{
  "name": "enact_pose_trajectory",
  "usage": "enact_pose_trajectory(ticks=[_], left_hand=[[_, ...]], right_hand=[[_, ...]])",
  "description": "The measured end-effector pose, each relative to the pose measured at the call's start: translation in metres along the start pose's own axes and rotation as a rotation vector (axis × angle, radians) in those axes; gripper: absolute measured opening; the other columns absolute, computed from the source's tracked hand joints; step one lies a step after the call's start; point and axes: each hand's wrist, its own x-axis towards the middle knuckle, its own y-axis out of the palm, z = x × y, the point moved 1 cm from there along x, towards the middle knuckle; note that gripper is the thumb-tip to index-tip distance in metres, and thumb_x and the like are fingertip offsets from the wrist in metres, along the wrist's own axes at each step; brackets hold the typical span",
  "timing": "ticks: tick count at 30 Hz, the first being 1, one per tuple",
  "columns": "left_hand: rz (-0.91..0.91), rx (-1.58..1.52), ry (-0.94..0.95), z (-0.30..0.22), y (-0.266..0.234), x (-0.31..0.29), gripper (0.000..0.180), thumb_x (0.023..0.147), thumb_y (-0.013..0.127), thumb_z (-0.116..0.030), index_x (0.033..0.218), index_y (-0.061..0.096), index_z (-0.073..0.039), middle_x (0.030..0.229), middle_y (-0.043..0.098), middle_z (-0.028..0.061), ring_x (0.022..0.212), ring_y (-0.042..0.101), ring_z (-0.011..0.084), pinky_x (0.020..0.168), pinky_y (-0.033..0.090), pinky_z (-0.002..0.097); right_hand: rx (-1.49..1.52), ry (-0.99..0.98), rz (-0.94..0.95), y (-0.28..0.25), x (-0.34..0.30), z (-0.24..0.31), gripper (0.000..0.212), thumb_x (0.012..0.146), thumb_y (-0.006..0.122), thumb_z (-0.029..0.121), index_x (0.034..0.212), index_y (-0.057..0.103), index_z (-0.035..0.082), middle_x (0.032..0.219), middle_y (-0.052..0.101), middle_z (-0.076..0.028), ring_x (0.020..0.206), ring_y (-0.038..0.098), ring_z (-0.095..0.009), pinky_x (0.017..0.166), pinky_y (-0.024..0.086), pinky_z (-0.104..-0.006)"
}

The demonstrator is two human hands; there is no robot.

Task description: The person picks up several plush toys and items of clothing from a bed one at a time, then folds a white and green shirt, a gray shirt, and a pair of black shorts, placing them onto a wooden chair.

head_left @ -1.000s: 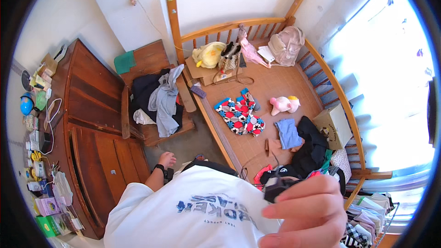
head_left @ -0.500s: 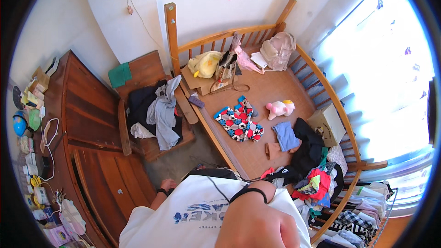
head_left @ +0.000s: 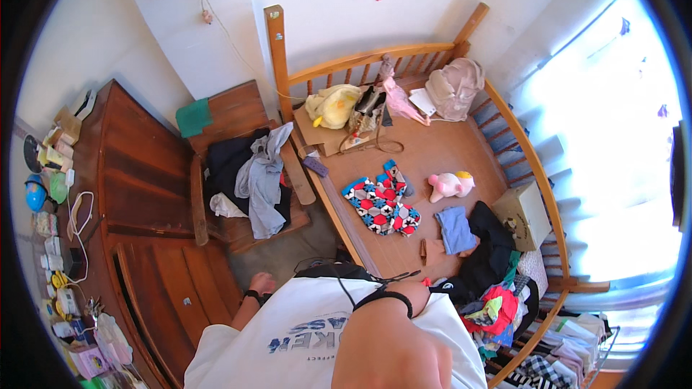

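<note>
My right hand [head_left: 389, 346] is raised close to the lower edge, in front of my white shirt [head_left: 310, 317], with a black band round its wrist. Its back faces up; the fingers are hidden below. Lower and smaller, my left hand [head_left: 263, 283] hangs beside the shirt, near the wooden cabinet [head_left: 173, 281], also with a dark band. Its fingers are too foreshortened to read. Beyond both hands stands a wooden bed [head_left: 454, 148]. On it lie a patterned red, white and blue garment [head_left: 386, 205], a pink and white plush toy [head_left: 452, 185] and a folded blue cloth [head_left: 455, 229].
A wooden chair [head_left: 238, 112] holds a grey garment [head_left: 261, 180] and dark clothes. At the bed's far end are a yellow plush [head_left: 334, 106], a doll [head_left: 398, 95] and a backpack [head_left: 455, 88]. Piled clothes [head_left: 497, 313] and a box [head_left: 525, 212] line its right side.
The view has shifted slightly, so the bed and its things sit a little further right and lower. My right hand has moved slightly left and down in the picture; my left hand stays low.
</note>
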Motion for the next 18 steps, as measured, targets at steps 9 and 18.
enact_pose_trajectory(ticks=[9,18], left_hand=[[-0.067,0.064,-0.057,-0.006,0.004,-0.013,0.031,0.094,0.052,-0.032,0.109,0.058,-0.005,0.086,0.066,0.0106,0.074,0.065,0.0257,0.067,0.053,0.0403],[0.058,0.238,-0.165,-0.056,-0.047,0.068,0.020,0.097,0.051,-0.024,0.100,0.060,-0.006,0.083,0.066,0.0064,0.069,0.063,0.0152,0.058,0.051,0.0317]], right_hand=[[-0.348,-0.007,0.277,-0.087,-0.005,0.051,0.033,0.099,0.047,0.011,0.126,0.058,-0.005,0.072,0.063,-0.008,0.048,0.054,-0.019,0.041,0.039,-0.0312],[-2.037,0.572,0.103,-0.211,-0.024,0.135,0.013,0.090,0.062,0.007,0.082,0.069,0.014,0.072,0.066,0.002,0.059,0.060,-0.012,0.053,0.045,-0.0205]])
